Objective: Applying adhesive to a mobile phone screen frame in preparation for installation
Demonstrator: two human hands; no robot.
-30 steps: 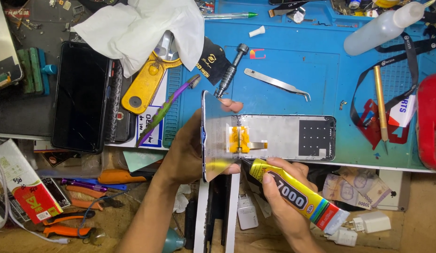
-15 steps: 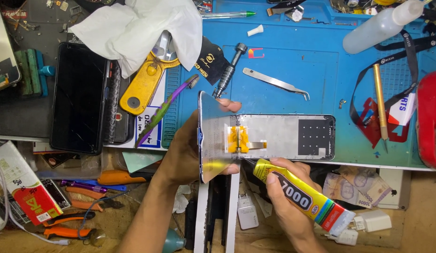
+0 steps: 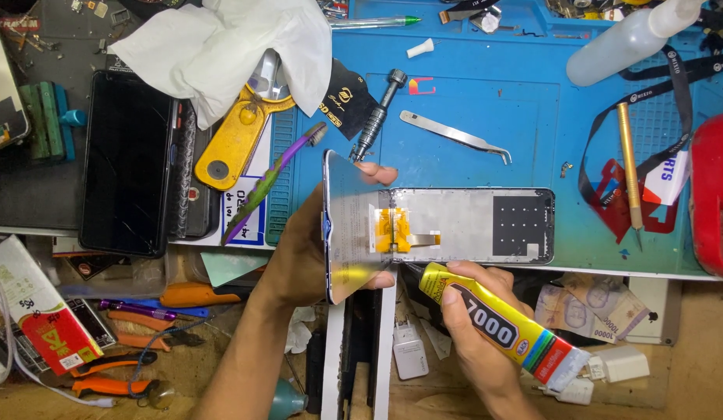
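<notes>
While the left hand (image 3: 303, 257) stays clamped on the phone screen panel (image 3: 354, 225), thumb and fingers pinching its short edge over the blue mat (image 3: 470, 93), the right hand (image 3: 474, 334) has slid the yellow glue tube (image 3: 494, 327) slightly rt along the panel's lower edge vs. 1 s ago; nozzle at the frame rim, so a bead seems in progress. Count: 1 tube, 1 panel, 1 tweezers (image 3: 455, 136), 1 screwdriver (image 3: 375, 115).

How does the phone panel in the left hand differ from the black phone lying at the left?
The phone panel is held tilted on edge by the left hand, showing a silvery back with yellow tape; the black phone lies flat and untouched, its dark glass up. Both are slim rectangles.
</notes>
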